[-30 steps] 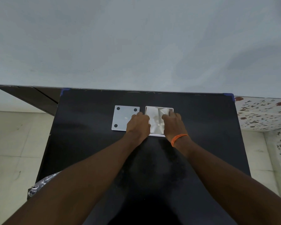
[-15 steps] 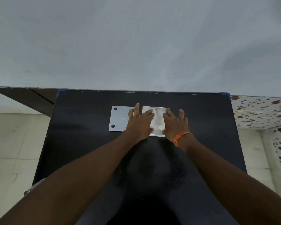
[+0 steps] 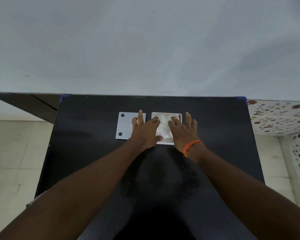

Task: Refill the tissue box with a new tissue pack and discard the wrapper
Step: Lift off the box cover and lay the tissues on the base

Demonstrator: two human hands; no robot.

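Note:
A square white tissue box [image 3: 166, 113] lies open side up on the black table [image 3: 93, 153], filled with crumpled white tissues [image 3: 164, 125]. Beside it on the left lies its flat grey lid [image 3: 124, 125] with dark round pads at the corners. My left hand [image 3: 145, 130] rests flat, fingers spread, across the box's left edge and the lid's right part. On the box's right half lies my right hand [image 3: 183, 129], also flat with spread fingers; an orange band circles its wrist. Both palms press on the tissues and grip nothing. No wrapper is in view.
The table stands against a plain pale wall [image 3: 145, 49], with blue tape [image 3: 242, 98] on its far corners. Pale floor tiles [image 3: 12, 153] lie to the left and flower-patterned tiles [image 3: 280, 118] to the right. A dark skirting strip [image 3: 24, 103] runs at far left.
Both hands went from curled fingers working in the box to flat, spread palms pressing on the tissues. The tissues now lie lower and smoother.

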